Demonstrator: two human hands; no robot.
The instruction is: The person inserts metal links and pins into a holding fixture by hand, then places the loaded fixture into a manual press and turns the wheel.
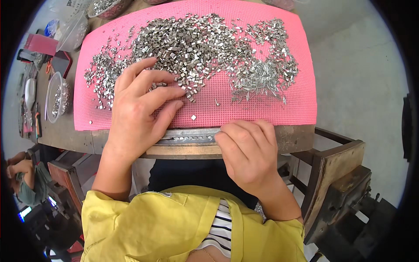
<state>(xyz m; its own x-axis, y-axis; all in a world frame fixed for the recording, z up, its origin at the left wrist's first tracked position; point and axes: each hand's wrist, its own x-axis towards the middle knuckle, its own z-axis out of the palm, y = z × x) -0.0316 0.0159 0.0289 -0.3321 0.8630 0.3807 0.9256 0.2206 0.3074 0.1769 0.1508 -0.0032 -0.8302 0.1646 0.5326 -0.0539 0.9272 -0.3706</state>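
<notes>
A heap of small silvery metal pieces covers much of a pink textured mat. My left hand is over the near left side of the heap, its fingers bent and apart, the fingertips touching or just above the pieces. At the table's near edge lies a narrow metal bar with a row of small shiny pieces along it. My right hand is curled over the bar's right end; its fingertips are pressed together and what they pinch is hidden. One loose square piece sits between the heap and the bar.
Thin metal pins form a pile on the mat's right. At the left stand a clear bowl of metal parts and a clear plastic tub. A wooden stool is at the right. Another person sits far left.
</notes>
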